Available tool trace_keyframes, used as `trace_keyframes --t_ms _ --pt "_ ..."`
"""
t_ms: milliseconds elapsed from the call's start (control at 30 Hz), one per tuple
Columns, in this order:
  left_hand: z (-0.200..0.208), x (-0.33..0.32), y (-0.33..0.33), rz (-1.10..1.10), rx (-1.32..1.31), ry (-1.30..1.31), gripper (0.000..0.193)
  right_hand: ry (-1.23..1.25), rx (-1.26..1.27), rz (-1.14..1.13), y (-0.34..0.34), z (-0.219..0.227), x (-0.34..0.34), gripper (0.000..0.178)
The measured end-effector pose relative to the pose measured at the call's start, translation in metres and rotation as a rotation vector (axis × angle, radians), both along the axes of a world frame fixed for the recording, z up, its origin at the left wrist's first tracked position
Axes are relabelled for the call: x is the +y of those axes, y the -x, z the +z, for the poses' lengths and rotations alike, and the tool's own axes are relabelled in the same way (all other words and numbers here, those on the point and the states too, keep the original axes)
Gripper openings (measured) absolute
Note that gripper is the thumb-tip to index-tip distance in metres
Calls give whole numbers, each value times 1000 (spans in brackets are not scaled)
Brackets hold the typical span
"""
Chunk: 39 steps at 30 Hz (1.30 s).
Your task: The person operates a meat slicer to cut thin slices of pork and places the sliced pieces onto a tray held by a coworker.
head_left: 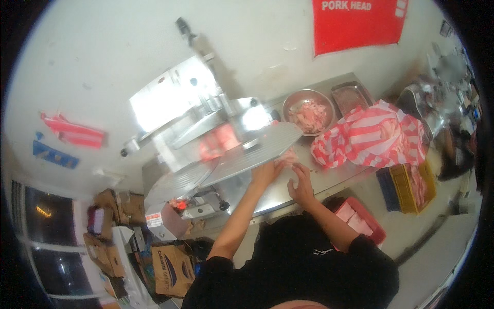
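A metal meat slicer [249, 164] stands on the steel table, with a pink block of meat [218, 141] on its carriage. Beside the slicer's ribbed plate lies a small pile of pale pink meat slices [288, 156]. My left hand [263, 174] reaches in at the plate's lower edge, its fingers closed at the slices; the fingertips are partly blurred. Just to the right, my right hand [302, 186] is bent toward the same slices, thumb and fingers apart. Behind them sits a round steel bowl [288, 99] of sliced meat [310, 116].
A red-and-white striped plastic bag [378, 131] bulges on the table's right, near a steel tray [352, 95]. Below are a yellow crate [411, 193] and a red tub [379, 234] of meat. Cardboard boxes [172, 268] crowd the lower left. Striped bags [77, 133] hang on the wall.
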<state>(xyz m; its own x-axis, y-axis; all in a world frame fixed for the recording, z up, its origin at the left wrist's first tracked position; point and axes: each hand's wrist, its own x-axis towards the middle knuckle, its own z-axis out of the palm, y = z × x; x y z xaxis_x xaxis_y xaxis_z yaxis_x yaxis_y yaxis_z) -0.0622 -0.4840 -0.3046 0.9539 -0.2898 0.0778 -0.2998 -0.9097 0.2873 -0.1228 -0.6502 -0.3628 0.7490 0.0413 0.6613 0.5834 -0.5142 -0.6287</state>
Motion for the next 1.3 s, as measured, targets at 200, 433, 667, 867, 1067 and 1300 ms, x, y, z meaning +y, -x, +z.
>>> trace_keyframes --t_ms 200,433,667,867,1067,1300 --pt "-38 46 18 526 213 1066 52 6 189 -21 4 -5 2 65" --pt "-99 177 12 333 -337 1227 42 3 145 40 6 9 2 53" --pt "-71 158 3 288 6 2421 35 15 131 2 6 7 0 48" --pt "-24 120 31 492 69 2486 26 39 157 -27 3 -14 -2 45" --pt "-46 137 61 376 429 2285 19 -544 224 -180 2 -27 -13 44" --pt "-27 122 86 466 599 2162 46 19 422 -350 29 -163 -92 42"
